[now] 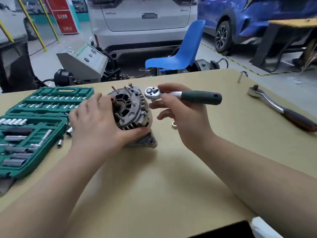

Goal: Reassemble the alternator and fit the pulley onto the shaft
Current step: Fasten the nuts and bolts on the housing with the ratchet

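On the worktop (154, 177), a green socket case (34, 124) lies open at the left, the left hand (96, 124) grasps the alternator (132, 112) at centre, and the right hand (178, 110) pinches a green-handled ratchet (181, 96) just beside it.

blue chair (187, 48) behind table (171, 169), silver car (142, 19), blue car (240, 18), red banner (65, 14)

Tight around the hands, roomy toward the person

The left hand (93, 124) is hemmed by the socket case (34, 121) and loose sockets (69, 130) outboard, the alternator (132, 110) inboard; beyond the right hand (180, 114) lies a second ratchet (281, 109); bare table (154, 177) below both wrists.
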